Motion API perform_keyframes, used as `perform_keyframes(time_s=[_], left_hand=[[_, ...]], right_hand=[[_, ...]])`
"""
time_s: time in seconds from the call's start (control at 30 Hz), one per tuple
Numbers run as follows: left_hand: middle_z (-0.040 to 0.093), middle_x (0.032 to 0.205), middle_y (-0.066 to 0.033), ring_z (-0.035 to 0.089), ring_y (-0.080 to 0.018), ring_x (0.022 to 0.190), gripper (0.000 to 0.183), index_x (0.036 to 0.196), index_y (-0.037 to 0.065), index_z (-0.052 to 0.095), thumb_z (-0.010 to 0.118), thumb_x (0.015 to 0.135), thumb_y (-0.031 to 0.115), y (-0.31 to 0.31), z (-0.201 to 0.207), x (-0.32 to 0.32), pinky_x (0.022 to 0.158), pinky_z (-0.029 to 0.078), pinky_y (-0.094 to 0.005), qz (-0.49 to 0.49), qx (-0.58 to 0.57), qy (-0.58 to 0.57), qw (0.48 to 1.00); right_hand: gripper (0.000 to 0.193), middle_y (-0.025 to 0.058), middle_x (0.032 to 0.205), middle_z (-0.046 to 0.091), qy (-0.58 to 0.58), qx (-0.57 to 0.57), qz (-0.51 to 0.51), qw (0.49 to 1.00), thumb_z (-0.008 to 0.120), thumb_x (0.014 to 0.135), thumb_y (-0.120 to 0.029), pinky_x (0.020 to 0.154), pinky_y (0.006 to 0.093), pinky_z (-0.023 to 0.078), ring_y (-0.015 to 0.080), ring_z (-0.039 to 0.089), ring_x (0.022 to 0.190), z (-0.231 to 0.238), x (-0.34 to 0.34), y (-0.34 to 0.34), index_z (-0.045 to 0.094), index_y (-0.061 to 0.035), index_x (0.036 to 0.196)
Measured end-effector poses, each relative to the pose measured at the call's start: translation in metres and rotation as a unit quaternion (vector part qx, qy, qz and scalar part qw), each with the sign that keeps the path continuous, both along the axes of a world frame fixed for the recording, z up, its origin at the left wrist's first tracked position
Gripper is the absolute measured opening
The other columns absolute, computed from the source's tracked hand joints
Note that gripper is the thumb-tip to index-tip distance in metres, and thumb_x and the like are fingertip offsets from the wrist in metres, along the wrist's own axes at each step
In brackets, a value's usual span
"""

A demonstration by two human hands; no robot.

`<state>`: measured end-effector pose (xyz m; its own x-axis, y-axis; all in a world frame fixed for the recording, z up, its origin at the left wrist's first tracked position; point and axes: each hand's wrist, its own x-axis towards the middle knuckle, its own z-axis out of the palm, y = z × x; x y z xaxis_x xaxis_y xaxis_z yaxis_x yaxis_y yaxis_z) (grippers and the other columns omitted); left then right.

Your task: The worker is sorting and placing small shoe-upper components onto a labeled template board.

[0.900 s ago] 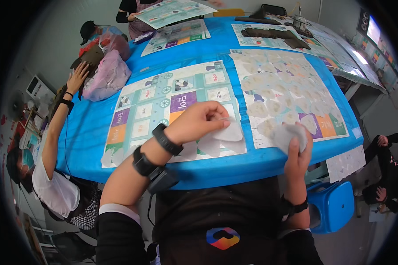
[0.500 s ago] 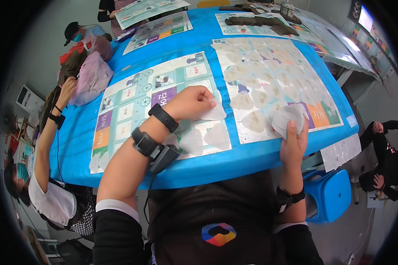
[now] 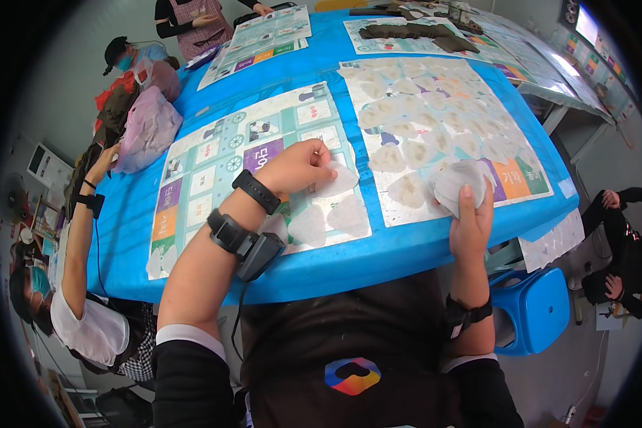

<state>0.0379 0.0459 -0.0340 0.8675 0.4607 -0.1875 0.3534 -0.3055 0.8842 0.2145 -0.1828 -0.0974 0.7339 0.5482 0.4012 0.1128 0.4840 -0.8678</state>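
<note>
My left hand [image 3: 301, 165] is closed in a pinch at the edge of a thin white rounded piece [image 3: 340, 180], like filter paper, over the left printed mat [image 3: 225, 151]. Similar white pieces [image 3: 307, 226] lie flat near that mat's front edge. In my right hand [image 3: 472, 217] is a loose stack of the same white pieces [image 3: 458, 184], thumb on top and fingers beneath. It is above the front of the right mat [image 3: 518, 178], where many white pieces with brownish patches [image 3: 444, 146] lie in rows, some overlapping.
Both mats lie on a blue-covered table [image 3: 321, 274]. At left, a co-worker's hand [image 3: 105, 158] touches a pink plastic bag [image 3: 150, 132]. Dark brown strips [image 3: 414, 32] rest on a far mat. A blue stool [image 3: 531, 310] stands at right.
My left hand has shifted slightly left, and the white piece under it shows more fully. Across the table, a person's printed board has come down onto the tabletop. The co-worker's hand at left has lowered.
</note>
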Motion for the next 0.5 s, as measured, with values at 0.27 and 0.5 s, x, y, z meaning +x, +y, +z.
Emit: perform_keyframes(time_s=[0.27, 0.5], left_hand=[[0.064, 0.082, -0.0054, 0.059, -0.0104, 0.072, 0.018, 0.09, 0.0, 0.059, 0.066, 0.076, 0.009, -0.001, -0.007, -0.002, 0.062, 0.046, -0.0206, 0.026, -0.078, -0.021, 0.996], [0.063, 0.079, -0.0043, 0.057, -0.0087, 0.067, 0.018, 0.089, 0.001, 0.06, 0.066, 0.076, 0.011, 0.0, -0.01, -0.001, 0.059, 0.045, -0.0205, 0.022, -0.062, -0.015, 0.998]], right_hand=[[0.038, 0.0123, 0.113, 0.05, -0.006, 0.004, 0.005, 1.0, 0.045, 0.093, -0.019, 0.09, 0.0285, 0.038, 0.0167, 0.048, 0.103, 0.001, 0.001, 0.001, 0.04, 0.005, 0.122], [0.037, 0.0123, 0.113, 0.05, -0.015, 0.004, 0.003, 1.0, 0.045, 0.093, -0.018, 0.091, 0.0284, 0.037, 0.0166, 0.048, 0.103, -0.001, 0.002, 0.002, 0.04, 0.0049, 0.122]])
